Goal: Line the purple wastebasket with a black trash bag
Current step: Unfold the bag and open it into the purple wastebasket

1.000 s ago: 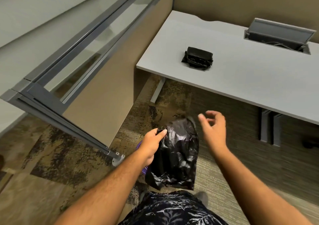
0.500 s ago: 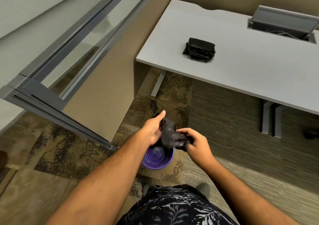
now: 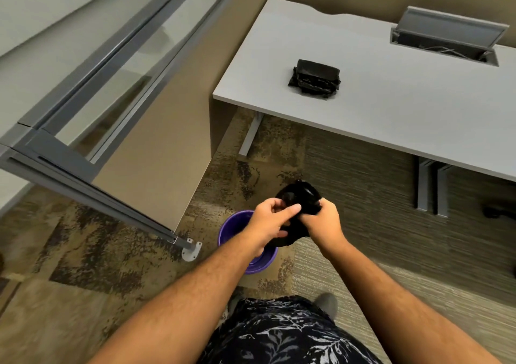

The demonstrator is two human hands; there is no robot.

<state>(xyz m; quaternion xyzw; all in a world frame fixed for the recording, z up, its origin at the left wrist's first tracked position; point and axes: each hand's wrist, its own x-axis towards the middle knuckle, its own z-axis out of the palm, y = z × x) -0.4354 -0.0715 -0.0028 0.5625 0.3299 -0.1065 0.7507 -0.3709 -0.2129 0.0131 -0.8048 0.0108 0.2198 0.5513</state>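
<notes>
A purple wastebasket stands on the carpet just in front of my feet, partly hidden under my left forearm. Above it I hold a black trash bag, bunched into a small wad. My left hand grips the bag's left side with thumb and fingers. My right hand is closed on its right side, and a short tail of bag hangs between the two hands.
A white desk stretches across the right, with a folded stack of black bags on it and an open cable hatch at the back. A tan partition with a glass top runs along the left; its metal foot sits near the basket.
A second ago the bag hung open from my left hand alone. My right hand has come in and gripped it, and the bag is now gathered into a wad held a little higher.
</notes>
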